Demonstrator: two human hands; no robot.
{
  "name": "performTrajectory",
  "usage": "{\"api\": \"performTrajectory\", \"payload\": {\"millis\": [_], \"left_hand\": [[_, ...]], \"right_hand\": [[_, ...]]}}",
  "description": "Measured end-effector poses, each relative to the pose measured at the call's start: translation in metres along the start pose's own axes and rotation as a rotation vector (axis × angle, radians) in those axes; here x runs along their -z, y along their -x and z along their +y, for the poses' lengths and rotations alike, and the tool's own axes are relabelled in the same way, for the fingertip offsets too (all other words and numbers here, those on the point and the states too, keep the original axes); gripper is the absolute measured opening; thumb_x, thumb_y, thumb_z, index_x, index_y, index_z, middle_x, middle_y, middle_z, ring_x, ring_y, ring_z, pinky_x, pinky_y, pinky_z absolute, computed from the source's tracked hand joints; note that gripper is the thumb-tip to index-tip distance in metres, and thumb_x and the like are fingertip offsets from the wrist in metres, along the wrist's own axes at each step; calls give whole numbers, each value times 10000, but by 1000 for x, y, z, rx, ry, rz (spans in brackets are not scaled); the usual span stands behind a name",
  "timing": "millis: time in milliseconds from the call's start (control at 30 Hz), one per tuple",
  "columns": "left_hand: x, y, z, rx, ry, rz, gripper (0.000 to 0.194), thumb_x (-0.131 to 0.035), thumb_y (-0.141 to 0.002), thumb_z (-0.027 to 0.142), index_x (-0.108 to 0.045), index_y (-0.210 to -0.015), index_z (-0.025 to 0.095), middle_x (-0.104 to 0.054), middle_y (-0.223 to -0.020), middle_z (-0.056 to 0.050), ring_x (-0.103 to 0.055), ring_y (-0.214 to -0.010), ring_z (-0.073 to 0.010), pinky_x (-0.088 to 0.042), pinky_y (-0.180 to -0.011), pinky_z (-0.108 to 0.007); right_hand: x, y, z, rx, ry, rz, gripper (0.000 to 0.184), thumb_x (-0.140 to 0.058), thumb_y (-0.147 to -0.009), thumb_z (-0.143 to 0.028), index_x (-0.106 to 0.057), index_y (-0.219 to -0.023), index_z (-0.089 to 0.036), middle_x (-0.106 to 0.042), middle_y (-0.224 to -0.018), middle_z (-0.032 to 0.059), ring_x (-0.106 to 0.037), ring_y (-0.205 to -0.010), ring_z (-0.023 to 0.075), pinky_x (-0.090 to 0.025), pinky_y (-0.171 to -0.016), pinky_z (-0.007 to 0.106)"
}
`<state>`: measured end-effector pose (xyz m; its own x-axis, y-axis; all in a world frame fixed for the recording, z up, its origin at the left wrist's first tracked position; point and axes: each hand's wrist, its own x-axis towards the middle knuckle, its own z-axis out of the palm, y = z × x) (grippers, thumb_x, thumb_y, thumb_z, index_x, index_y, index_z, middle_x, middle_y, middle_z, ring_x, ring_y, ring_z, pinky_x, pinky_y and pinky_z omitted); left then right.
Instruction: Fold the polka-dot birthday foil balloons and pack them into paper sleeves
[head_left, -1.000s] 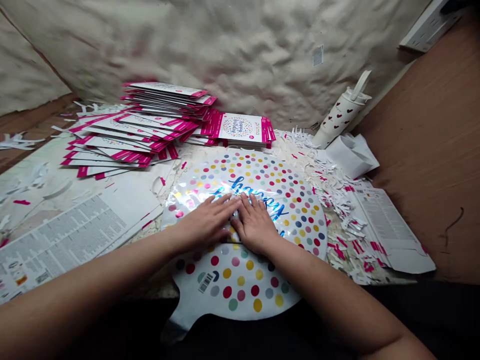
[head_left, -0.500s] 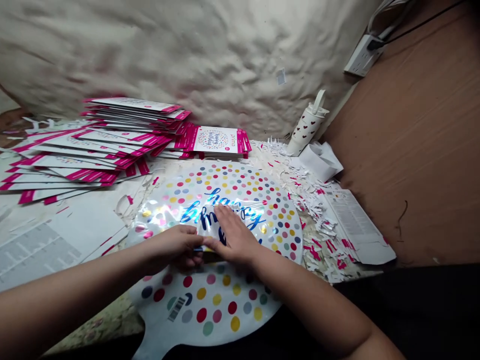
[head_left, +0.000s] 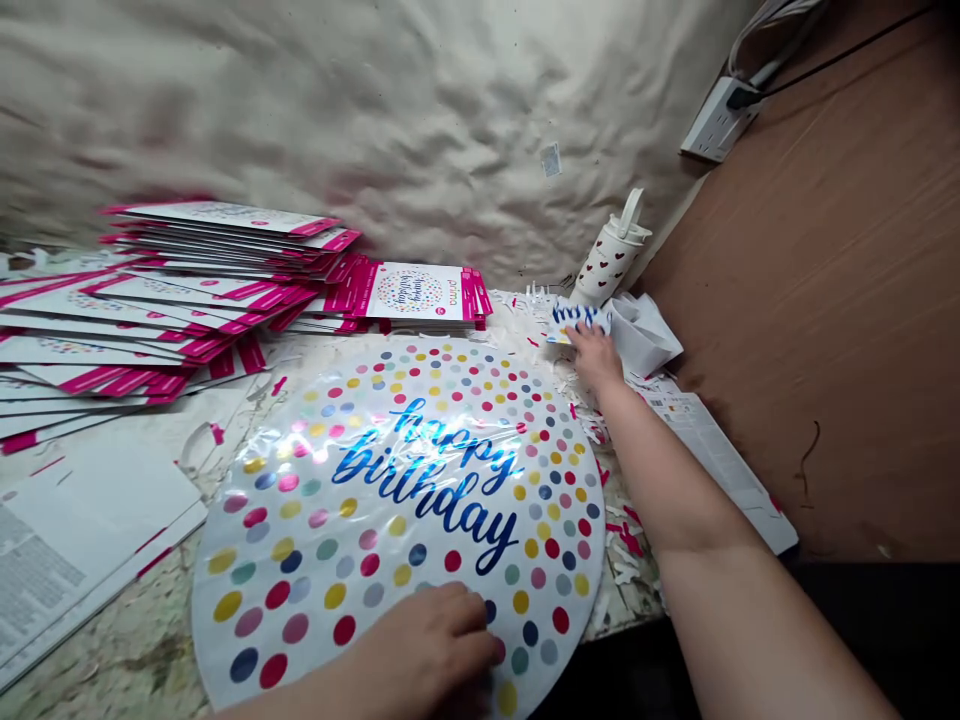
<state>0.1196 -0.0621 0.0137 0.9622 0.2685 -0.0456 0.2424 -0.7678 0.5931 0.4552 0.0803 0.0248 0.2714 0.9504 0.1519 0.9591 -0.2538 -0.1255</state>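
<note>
A round foil balloon [head_left: 420,520] with coloured dots and blue "happy birthday" lettering lies flat in front of me. At its near side, my left hand [head_left: 427,645] rests over the dots with fingers curled; its fingertips are hidden, so what they hold does not show. My right hand [head_left: 598,358] is stretched out to the far right, its fingers closed on a small folded foil balloon [head_left: 574,318] with blue letters. That folded piece is just in front of a white bottle with hearts [head_left: 609,258] and beside a crumpled white paper [head_left: 645,335].
Piles of pink-and-white printed packets [head_left: 187,300] stand at the back left, with a smaller stack [head_left: 420,290] beside them. Flattened printed cards [head_left: 90,530] lie at left, another card [head_left: 712,460] at right. Paper scraps [head_left: 626,540] litter the right side. A power socket [head_left: 716,120] is on the wall.
Both hands were together over the folded balloon on the large one. My right hand has carried it to the far right; my left hand has moved nearer. The large balloon's lettering is now uncovered.
</note>
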Motion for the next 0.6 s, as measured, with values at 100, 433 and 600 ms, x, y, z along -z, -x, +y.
{"api": "performTrajectory", "payload": {"millis": [100, 433, 600], "left_hand": [[-17, -10, 1, -69, -245, -109, 200, -543, -798, 314, -575, -952, 191, -628, -911, -88, -582, -769, -213, -494, -655, -314], [-22, 9, 21, 24, -245, -233, 160, -499, -767, 108, -648, -820, 130, -649, -766, -89, -581, -646, -187, -445, -551, -267], [6, 15, -8, 475, 421, -208, 143, -569, -743, 292, -654, -756, 177, -627, -699, 12, -563, -655, -126, -401, -572, -193]], "right_hand": [[-12, -13, 5, -16, -32, -125, 439, -442, -793, -112, -553, -1216, -91, -496, -1311, 163, -450, -1205, 327, -386, -962, 463], [39, 170, -56, 669, -543, -792, 270, -543, -824, -318, -653, -1062, -252, -673, -988, 3, -616, -874, 138, -468, -803, 237], [29, 246, -72, 637, -677, -767, 299, -588, -811, -292, -644, -1094, -214, -651, -1008, 47, -585, -939, 158, -441, -839, 249]]}}
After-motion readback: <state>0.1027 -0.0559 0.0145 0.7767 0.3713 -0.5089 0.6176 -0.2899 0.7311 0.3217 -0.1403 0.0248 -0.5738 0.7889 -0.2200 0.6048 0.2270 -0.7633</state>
